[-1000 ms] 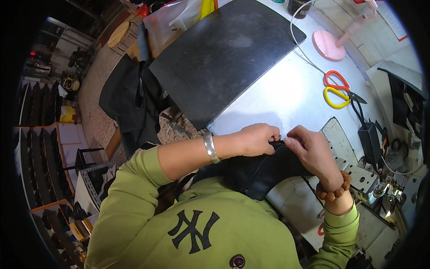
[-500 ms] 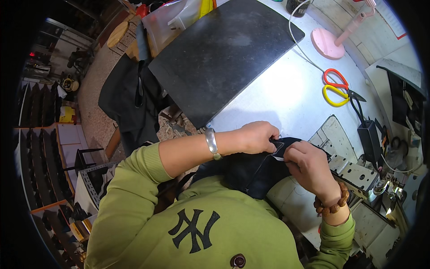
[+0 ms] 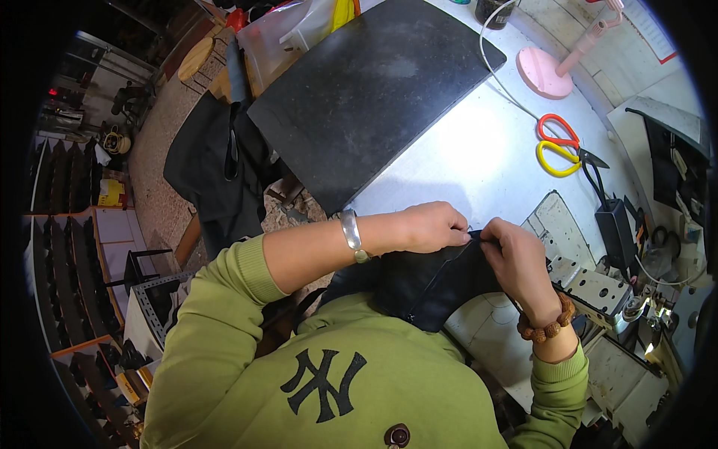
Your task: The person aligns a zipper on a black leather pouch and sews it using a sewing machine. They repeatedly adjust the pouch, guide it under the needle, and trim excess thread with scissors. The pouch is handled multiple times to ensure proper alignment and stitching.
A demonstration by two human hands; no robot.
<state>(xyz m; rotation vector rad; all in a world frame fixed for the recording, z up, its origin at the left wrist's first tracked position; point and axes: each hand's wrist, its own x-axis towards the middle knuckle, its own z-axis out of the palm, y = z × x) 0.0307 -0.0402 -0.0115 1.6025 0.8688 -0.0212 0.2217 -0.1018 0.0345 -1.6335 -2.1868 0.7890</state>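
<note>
Both hands pinch the far edge of a black leather piece (image 3: 434,280). The left hand (image 3: 430,227) and right hand (image 3: 516,258) each keep a closed grip on it. Scissors (image 3: 561,144) lie far right on the white surface (image 3: 464,165).

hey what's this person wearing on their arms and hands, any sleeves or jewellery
Both arms wear olive-green sweatshirt sleeves with ribbed cuffs, the left one pushed up towards the elbow. The left hand is bare, with a silver metal bangle on its wrist. The right hand is bare too, with a bracelet of round brown wooden beads at its wrist. No gloves.
</note>
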